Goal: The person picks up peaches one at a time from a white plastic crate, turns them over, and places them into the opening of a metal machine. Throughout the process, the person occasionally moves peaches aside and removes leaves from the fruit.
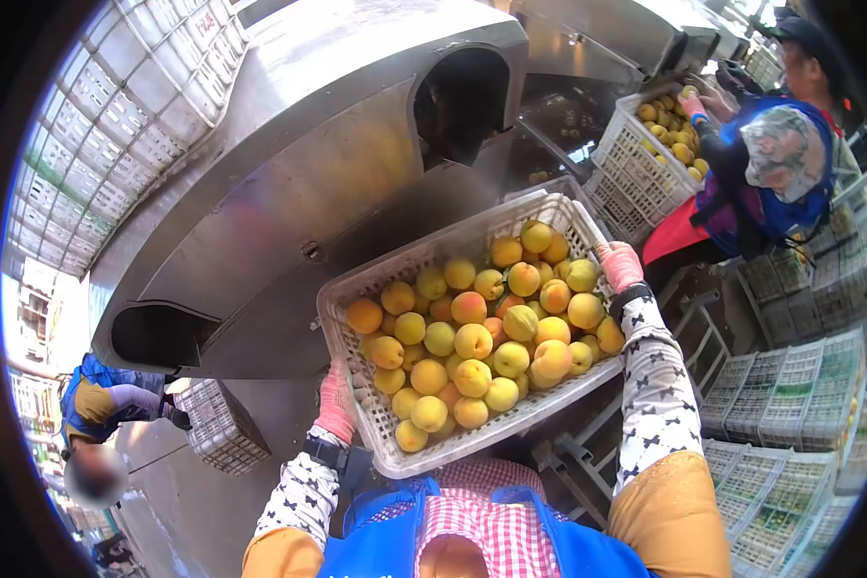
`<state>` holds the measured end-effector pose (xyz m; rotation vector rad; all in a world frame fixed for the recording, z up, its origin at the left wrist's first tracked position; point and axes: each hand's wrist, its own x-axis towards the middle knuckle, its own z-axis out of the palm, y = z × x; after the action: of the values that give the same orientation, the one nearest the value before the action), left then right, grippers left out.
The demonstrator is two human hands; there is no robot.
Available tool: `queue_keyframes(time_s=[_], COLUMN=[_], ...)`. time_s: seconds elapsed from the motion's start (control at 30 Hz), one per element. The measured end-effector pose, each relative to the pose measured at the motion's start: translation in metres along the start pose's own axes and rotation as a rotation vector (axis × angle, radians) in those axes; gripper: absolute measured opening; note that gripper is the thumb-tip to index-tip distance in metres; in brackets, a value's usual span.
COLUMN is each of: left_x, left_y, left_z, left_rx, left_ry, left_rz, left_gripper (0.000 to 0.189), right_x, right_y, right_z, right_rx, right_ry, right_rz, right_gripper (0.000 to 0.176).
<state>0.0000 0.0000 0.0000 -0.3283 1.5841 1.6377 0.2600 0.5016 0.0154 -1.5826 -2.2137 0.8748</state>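
Observation:
A white plastic crate (482, 445) is held in front of my body, slightly tilted in view. Yellow-orange peaches (472, 345) cover its bottom in a loose layer. My left hand (336, 403), in a pink glove, grips the crate's left end. At the opposite end my right hand (620, 266), also pink-gloved, is closed on the rim near the far right corner. The fingers of both hands are partly hidden by the crate walls. Just beyond the crate stands a curved metal machine (308, 183) with dark openings.
A co-worker (780, 164) at right handles fruit in another crate (636, 159). Stacked crates (780, 395) stand at lower right. White crates (135, 116) rise at upper left. At far left another person (111, 405) bends by a crate (223, 429). Metal framing (588, 462) lies below my crate.

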Motion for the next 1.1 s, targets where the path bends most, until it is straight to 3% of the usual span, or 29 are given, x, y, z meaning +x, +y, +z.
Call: queue_keyframes(time_s=[0.03,0.07,0.1,0.17,0.27,0.3,0.37,0.43,0.5,0.53,0.57,0.63,0.67,0.7,0.77,0.83,0.87,0.93,1.0,1.03,1.1], left_x=[-0.009,-0.017,-0.034,-0.004,-0.006,0.005,0.010,0.007,0.010,0.018,0.019,0.002,-0.013,-0.026,-0.023,-0.016,-0.009,0.001,0.002,0.002,0.007], left_y=[-0.012,-0.026,-0.006,0.031,0.016,0.018,0.008,0.011,0.015,0.013,0.011,0.025,0.036,0.040,0.024,0.007,-0.003,-0.015,-0.011,-0.007,0.002], left_z=[-0.004,-0.001,0.018,0.019,0.061,0.069,0.061,0.055,0.057,0.061,0.058,0.078,0.099,0.121,0.149,0.175,0.185,0.202,0.220,0.229,0.240], left_rx=[-0.012,-0.018,0.029,0.079,0.107,0.085,0.053,0.114,0.175,0.068,0.062,1.084,1.078,1.064,1.005,1.288,1.286,1.460,1.484,1.506,1.420], left_ry=[0.079,0.134,0.214,0.272,0.321,0.329,0.453,0.464,0.466,0.513,0.530,1.025,0.788,0.548,-0.034,-0.309,-0.311,-0.250,-0.236,-0.221,-0.177], left_rz=[0.051,0.090,-0.082,0.041,0.105,0.104,0.079,0.132,0.165,0.387,0.380,0.951,1.040,1.113,0.715,0.664,0.681,0.557,0.491,0.411,0.364], left_gripper=[0.060,0.059,0.060,0.063,0.064,0.064,0.064,0.063,0.061,0.047,0.047,0.036,0.037,0.040,0.047,0.074,0.074,0.098,0.105,0.112,0.102], right_x=[-0.022,-0.040,-0.016,0.014,0.048,0.067,0.088,0.092,0.102,0.091,0.073,0.036,0.023,0.004,-0.010,-0.014,-0.014,-0.017,-0.014,-0.010,-0.017], right_y=[-0.010,-0.001,0.022,-0.034,-0.059,-0.068,-0.076,-0.074,-0.050,-0.064,-0.068,-0.093,-0.092,-0.092,-0.096,-0.108,-0.114,-0.130,-0.132,-0.122,-0.113], right_z=[-0.007,-0.012,0.007,0.025,-0.001,0.008,0.023,0.028,0.038,0.036,0.019,-0.005,-0.001,0.009,0.025,0.036,0.046,0.046,0.043,0.038,0.026], right_rx=[-0.140,0.087,-0.069,0.098,0.111,-0.049,-0.059,0.007,0.374,0.303,0.025,0.030,0.131,0.217,0.055,-0.236,-0.403,-0.496,-0.517,-0.092,0.835], right_ry=[0.022,-0.039,-0.068,-0.092,-0.174,-0.076,-0.096,-0.175,-0.307,-0.050,0.159,0.038,-0.068,-0.225,-0.339,-0.385,-0.373,-0.446,-0.474,-0.634,-0.886], right_rz=[-0.045,-0.006,-0.005,-0.005,0.049,-0.109,-0.061,-0.070,-0.095,-0.347,-0.541,-0.604,-0.656,-0.565,-0.651,-0.673,-0.648,-0.584,-0.546,-0.418,-0.083], right_gripper=[0.030,0.039,0.039,0.038,0.041,0.043,0.045,0.042,0.040,0.039,0.037,0.035,0.034,0.035,0.048,0.066,0.076,0.079,0.080,0.081,0.076])
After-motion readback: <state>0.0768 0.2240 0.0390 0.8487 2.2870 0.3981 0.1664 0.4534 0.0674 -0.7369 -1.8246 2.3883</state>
